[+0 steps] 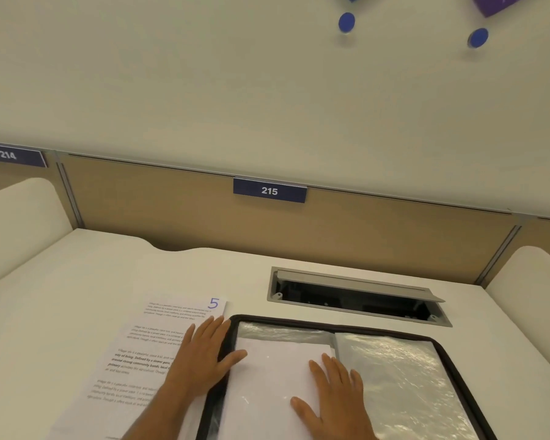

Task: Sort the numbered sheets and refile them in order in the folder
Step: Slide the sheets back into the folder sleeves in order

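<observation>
Plainly, both grips lie flat with fingers straight: the left hand [204, 354] straddles sheet 5 [159, 341] and the folder [451, 354] edge, the right hand [334, 398] presses the blank-side sheet [267, 385] inside. Thin, limp paper probably slides easily; a corner seems the best hold.

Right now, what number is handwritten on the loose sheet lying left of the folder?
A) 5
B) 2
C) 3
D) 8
A: a blue 5 stands in the top right corner of the printed sheet, just above the left hand resting partly on it beside the open folder.
</observation>
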Demonstrator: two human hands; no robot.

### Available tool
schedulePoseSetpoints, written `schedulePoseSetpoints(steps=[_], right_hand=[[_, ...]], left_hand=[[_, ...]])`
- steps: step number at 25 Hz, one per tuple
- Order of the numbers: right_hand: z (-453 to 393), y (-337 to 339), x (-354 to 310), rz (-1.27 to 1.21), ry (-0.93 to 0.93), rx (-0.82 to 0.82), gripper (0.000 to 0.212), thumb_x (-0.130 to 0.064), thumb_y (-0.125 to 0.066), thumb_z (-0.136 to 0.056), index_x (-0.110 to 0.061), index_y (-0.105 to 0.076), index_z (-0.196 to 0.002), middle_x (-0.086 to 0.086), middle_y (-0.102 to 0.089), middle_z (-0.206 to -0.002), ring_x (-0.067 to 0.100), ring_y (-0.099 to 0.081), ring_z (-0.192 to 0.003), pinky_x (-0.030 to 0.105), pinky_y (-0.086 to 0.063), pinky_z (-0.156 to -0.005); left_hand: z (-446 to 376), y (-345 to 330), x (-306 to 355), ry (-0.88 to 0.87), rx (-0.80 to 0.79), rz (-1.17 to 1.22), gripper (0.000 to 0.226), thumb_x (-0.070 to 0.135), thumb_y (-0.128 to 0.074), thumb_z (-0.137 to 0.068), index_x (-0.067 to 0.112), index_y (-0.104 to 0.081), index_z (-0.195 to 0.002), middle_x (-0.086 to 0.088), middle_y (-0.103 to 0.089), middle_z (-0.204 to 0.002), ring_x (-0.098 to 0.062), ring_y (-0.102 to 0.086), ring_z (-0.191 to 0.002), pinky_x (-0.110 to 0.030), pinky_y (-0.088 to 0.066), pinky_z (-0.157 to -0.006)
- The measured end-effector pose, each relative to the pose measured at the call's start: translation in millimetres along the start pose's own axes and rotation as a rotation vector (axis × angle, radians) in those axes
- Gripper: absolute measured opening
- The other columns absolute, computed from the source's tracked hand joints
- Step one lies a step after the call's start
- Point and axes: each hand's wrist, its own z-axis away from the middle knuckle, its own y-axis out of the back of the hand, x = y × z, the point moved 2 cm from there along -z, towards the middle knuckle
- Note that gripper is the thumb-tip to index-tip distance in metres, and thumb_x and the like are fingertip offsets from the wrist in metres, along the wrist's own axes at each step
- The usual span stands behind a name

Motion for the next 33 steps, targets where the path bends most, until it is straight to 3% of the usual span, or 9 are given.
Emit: schedulePoseSetpoints(steps=[3,5,7,9,11,16,23,28,33], right_hand=[[-20,15,-17,-0.059,-0.059,0.039,0.08,-0.086,-0.021,-0.083,-0.032,-0.069,-0.119,-0.003,-0.065,-0.129,0.024,-0.064,-0.117,0.049,-0.044,-0.104],[-37,22,-41,-0.109,0.009,0.066,0.1,-0.09,-0.004,-0.075,-0.031,-0.048,-0.143,-0.004,-0.042,-0.153,0.023,-0.04,-0.142,0.044,-0.027,-0.118],[-53,29,-68,-0.191,0.054,-0.024,0.114,-0.092,0.008,-0.062,-0.033,-0.024,-0.154,-0.009,-0.018,-0.164,0.017,-0.015,-0.152,0.035,-0.007,-0.123],[-70,33,-96,-0.232,0.116,-0.072,0.118,-0.092,0.009,-0.059,-0.031,-0.018,-0.157,-0.009,-0.013,-0.165,0.015,-0.009,-0.153,0.03,-0.002,-0.121],[-86,33,-120,-0.259,0.172,-0.122,0.12,-0.091,0.006,-0.06,-0.026,-0.015,-0.158,-0.007,-0.011,-0.166,0.015,-0.007,-0.153,0.029,-0.002,-0.122],[-124,23,-159,-0.252,0.217,-0.202,0.118,-0.089,-0.005,-0.063,-0.023,-0.005,-0.16,-0.002,-0.003,-0.168,0.019,-0.001,-0.155,0.036,-0.003,-0.124],[-154,7,-174,-0.147,0.183,-0.297,0.118,-0.092,-0.011,-0.064,-0.026,0.012,-0.159,0.004,0.02,-0.166,0.025,0.019,-0.153,0.041,0.012,-0.12],[-157,4,-185,-0.086,0.193,-0.337,0.135,-0.098,0.005,-0.044,-0.027,0.009,-0.159,0.009,0.026,-0.164,0.03,0.024,-0.151,0.051,0.013,-0.121],[-155,10,-192,-0.16,0.234,-0.338,0.127,-0.097,-0.005,-0.049,-0.034,-0.006,-0.159,0.009,0.02,-0.166,0.029,0.023,-0.151,0.052,0.014,-0.12]], left_hand=[[16,7,-56,0.046,-0.002,-0.071,0.096,0.083,-0.01,-0.088,0.017,-0.062,-0.135,-0.001,-0.059,-0.141,-0.024,-0.055,-0.132,-0.051,-0.04,-0.107],[26,11,-81,0.089,-0.047,-0.106,0.088,0.079,-0.017,-0.092,0.016,-0.067,-0.128,-0.002,-0.065,-0.133,-0.025,-0.06,-0.125,-0.052,-0.044,-0.103],[35,8,-97,0.092,-0.044,-0.144,0.084,0.079,-0.025,-0.091,0.018,-0.062,-0.135,-0.003,-0.059,-0.141,-0.022,-0.05,-0.134,-0.049,-0.026,-0.116],[42,2,-105,0.098,-0.021,-0.165,0.084,0.081,-0.031,-0.089,0.02,-0.051,-0.144,-0.004,-0.048,-0.15,-0.016,-0.024,-0.148,-0.043,-0.002,-0.119],[46,-8,-110,0.102,0.027,-0.184,0.084,0.081,-0.035,-0.089,0.022,-0.046,-0.148,-0.002,-0.044,-0.153,-0.01,0.0,-0.153,-0.042,0.005,-0.12],[44,-20,-112,0.11,0.113,-0.225,0.084,0.081,-0.036,-0.088,0.023,-0.049,-0.147,-0.003,-0.047,-0.151,-0.009,0.006,-0.153,-0.044,0.003,-0.12],[43,-23,-115,0.102,0.185,-0.217,0.084,0.081,-0.036,-0.089,0.023,-0.048,-0.148,-0.004,-0.045,-0.153,-0.011,0.004,-0.153,-0.048,-0.008,-0.116],[43,-25,-117,0.114,0.179,-0.204,0.085,0.081,-0.035,-0.088,0.023,-0.047,-0.148,-0.003,-0.044,-0.154,-0.01,0.004,-0.154,-0.05,-0.007,-0.117],[44,-27,-118,0.11,0.193,-0.199,0.085,0.081,-0.035,-0.088,0.023,-0.048,-0.148,-0.003,-0.044,-0.153,-0.009,0.004,-0.153,-0.05,-0.006,-0.117]])
